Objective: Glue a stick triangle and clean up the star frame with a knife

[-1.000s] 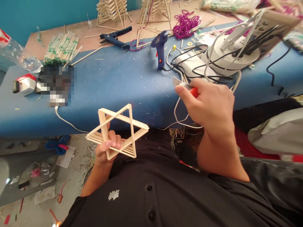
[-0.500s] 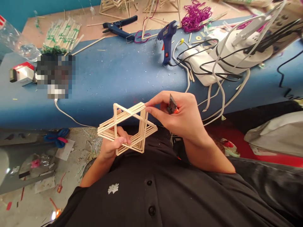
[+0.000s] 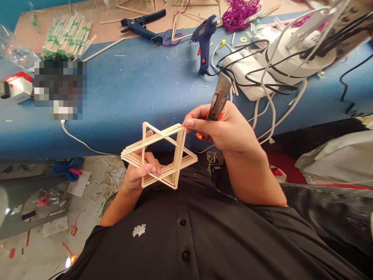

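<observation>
A star-shaped frame of stacked thin wooden sticks point(image 3: 177, 155) is held up over my lap, just in front of the blue table edge. My left hand point(image 3: 142, 171) is closed round its lower left side, thumb on top and fingers inside the opening. The fingertips of my right hand point(image 3: 230, 126) touch the frame's upper right corner. In that same hand sits a tool with a dark, wide blade point(image 3: 220, 97) and orange parts, blade pointing up; its handle is mostly hidden by the palm.
On the blue table point(image 3: 131, 97) lie a blue glue gun point(image 3: 205, 42), dark blue cutters point(image 3: 142, 27), purple cord point(image 3: 240, 13) and packed sticks point(image 3: 68, 35). A white power strip point(image 3: 244, 74) with tangled cables stands at the right. A white cable hangs over the left edge.
The tool in my right hand has swung upright, so more of its blade shows. My right hand and the frame's upper right corner have shifted slightly right. The head view has moved a little.
</observation>
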{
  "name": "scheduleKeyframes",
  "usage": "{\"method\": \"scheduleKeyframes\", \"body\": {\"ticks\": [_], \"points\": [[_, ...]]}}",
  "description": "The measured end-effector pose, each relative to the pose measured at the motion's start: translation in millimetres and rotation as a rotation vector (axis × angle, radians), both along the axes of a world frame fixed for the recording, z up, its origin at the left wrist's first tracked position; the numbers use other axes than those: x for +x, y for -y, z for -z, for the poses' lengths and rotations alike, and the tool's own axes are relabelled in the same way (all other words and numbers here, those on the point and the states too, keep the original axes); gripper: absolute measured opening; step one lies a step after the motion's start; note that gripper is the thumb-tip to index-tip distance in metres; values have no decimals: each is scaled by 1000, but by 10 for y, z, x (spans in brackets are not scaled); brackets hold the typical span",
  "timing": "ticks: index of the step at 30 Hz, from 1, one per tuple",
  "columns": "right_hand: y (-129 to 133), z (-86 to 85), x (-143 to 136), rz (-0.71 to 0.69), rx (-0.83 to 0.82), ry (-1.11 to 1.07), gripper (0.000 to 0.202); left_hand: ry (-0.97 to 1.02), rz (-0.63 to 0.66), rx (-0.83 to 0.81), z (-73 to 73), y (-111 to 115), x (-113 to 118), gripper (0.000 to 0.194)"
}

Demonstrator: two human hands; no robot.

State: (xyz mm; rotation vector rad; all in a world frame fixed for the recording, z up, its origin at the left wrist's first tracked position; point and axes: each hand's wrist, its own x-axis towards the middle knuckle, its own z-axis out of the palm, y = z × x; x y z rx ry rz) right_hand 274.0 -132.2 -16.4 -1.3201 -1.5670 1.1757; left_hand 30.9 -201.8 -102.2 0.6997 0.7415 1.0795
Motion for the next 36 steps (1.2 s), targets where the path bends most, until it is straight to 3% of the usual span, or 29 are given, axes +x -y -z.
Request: {"method": "scheduleKeyframes", "body": {"ticks": [4,8,11,13,16,19,21,29,36], "points": [[-28,44,32,59,87,59,37,-13,-19,-32,-16,-32,10,60],[-111,24,181,321,348,309,15,-28,9,-16,-18,-65,-1,79],[-160,-20,282,394,487,517,52,-18,66,4,-6,-93,-10,88],[-161,-41,284,355,477,527,60,-20,103,7,1,-119,-10,90],[-118,-46,200,131,296,346,45,-35,173,4,14,-172,0,92],[-77,-21,122,-172,102,213,62,-27,224,25,33,-227,5,95],[-74,11,113,-257,34,166,72,-2,235,47,33,-256,-5,94],[-70,112,148,-176,43,102,38,56,175,60,-89,-264,7,97],[-33,210,72,-58,195,99,25,17,132,25,-50,-263,42,77]]}}
